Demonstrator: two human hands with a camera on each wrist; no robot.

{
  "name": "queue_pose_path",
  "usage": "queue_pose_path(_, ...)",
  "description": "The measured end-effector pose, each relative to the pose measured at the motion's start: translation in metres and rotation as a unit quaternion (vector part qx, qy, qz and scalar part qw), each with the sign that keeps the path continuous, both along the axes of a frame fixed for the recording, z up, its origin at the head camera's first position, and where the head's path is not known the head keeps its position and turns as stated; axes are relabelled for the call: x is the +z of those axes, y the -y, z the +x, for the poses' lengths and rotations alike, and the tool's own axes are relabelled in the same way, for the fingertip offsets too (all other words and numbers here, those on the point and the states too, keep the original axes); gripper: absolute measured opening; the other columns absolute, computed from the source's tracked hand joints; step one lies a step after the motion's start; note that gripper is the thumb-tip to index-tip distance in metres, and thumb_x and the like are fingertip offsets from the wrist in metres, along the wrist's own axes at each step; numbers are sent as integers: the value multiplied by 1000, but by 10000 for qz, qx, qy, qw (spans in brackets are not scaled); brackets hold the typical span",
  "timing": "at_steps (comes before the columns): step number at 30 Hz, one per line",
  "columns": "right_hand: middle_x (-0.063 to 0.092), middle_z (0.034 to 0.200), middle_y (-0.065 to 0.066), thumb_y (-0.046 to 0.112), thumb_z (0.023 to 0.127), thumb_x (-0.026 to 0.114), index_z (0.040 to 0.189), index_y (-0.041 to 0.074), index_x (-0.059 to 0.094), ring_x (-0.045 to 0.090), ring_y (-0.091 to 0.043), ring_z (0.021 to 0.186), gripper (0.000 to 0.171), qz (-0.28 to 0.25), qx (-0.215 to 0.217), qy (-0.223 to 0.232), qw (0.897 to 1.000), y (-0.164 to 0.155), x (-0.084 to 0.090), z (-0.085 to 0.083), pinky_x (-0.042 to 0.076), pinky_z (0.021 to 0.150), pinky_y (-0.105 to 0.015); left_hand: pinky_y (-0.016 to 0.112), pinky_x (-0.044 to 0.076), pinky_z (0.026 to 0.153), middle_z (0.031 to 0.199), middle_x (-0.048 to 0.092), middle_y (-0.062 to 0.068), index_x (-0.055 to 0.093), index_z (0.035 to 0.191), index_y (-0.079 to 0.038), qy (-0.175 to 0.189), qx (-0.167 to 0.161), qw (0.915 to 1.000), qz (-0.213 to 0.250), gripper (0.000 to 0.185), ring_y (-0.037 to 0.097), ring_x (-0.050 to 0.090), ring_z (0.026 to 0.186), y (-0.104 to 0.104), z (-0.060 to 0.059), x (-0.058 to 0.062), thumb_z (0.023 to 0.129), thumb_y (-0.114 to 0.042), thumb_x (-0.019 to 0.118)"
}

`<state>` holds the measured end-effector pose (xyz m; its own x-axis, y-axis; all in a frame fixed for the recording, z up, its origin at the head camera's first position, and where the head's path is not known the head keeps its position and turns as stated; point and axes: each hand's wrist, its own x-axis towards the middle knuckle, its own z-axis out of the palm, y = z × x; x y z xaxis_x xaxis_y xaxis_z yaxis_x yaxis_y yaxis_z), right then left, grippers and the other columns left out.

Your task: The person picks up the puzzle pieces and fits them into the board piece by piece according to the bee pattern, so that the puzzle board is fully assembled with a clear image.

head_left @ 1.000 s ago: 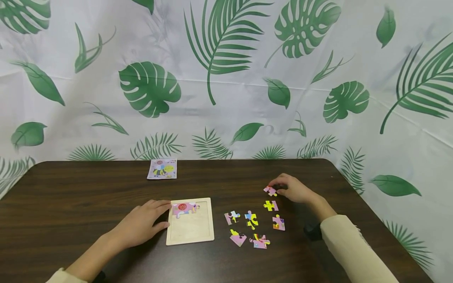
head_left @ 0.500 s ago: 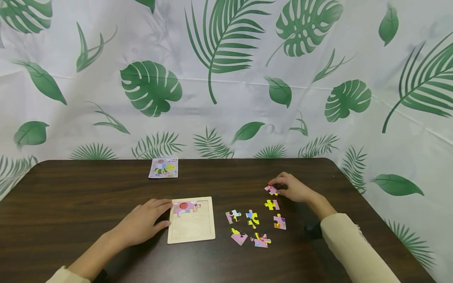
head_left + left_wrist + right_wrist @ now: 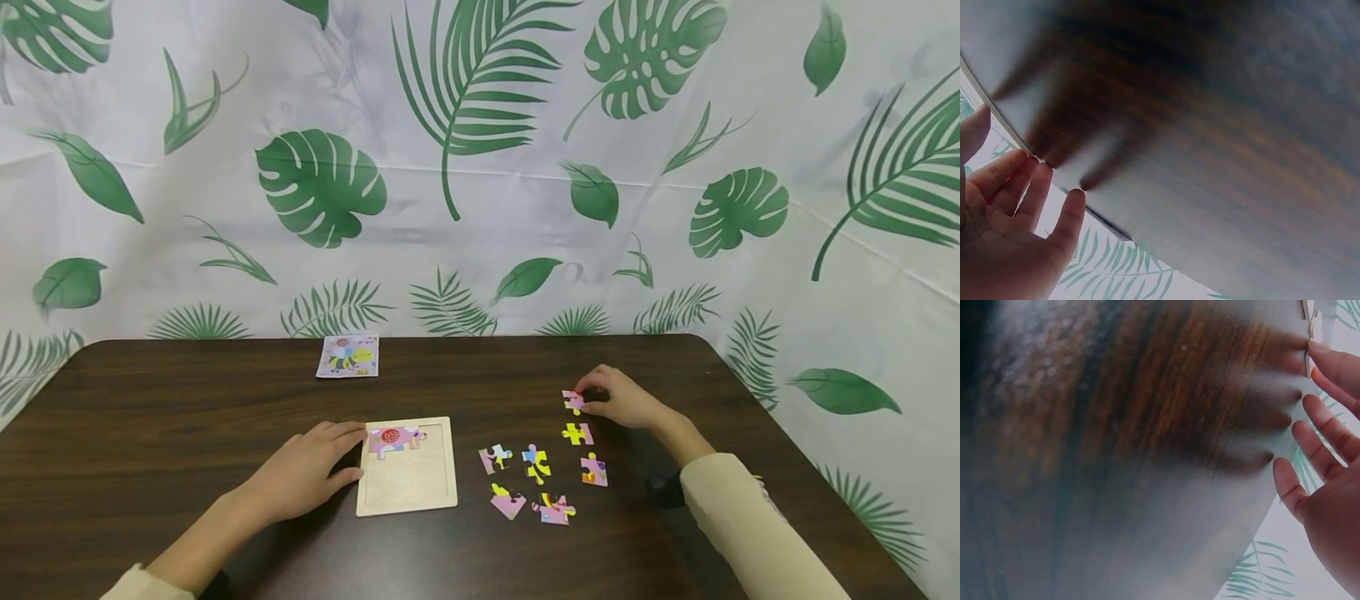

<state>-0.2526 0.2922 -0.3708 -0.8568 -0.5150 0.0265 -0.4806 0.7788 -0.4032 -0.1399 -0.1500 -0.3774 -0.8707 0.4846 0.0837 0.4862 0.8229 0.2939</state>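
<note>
At the left edge of a square wooden puzzle tray, my left hand rests with its fingertips and thumb touching the frame. Its fingers look fairly straight in the left wrist view. Joined pink puzzle pieces with a red round shape lie in the tray's upper left. To the right, my right hand pinches a pink jigsaw piece between thumb and index finger, low over the table. The other fingers of the right hand are spread, near the tabletop. Just below that piece lies a yellow and pink piece.
Several loose pieces lie between tray and right hand, among them a blue and yellow piece, a pink corner piece and a pink-purple piece. A bee picture card lies near the far edge of the dark wooden table.
The pink piece in my right fingers has turned a little and now sits straighter. My left hand and the tray hold their places; the head view has shifted slightly.
</note>
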Motion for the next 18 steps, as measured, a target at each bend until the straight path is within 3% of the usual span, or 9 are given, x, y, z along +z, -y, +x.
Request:
queue_pose_path(9, 55, 93, -5, 14, 78, 72, 91, 5, 64, 50, -24, 85, 18, -74, -25, -108, 9999, -1, -2, -1, 42, 77, -43, 57, 38, 84, 127, 51, 14, 55, 124, -2, 75, 18, 10000, -5, 47, 34, 46, 116, 1, 0, 0, 86, -28, 64)
queue_pose_path(18, 54, 90, -4, 13, 75, 73, 88, 5, 62, 50, -21, 83, 19, -112, -109, 56, 9999, -1, -4, -2, 43, 77, -40, 56, 39, 84, 126, 52, 14, 55, 123, -1, 43, 12, 10000, -12, 47, 35, 46, 115, 1, 0, -1, 86, -28, 64)
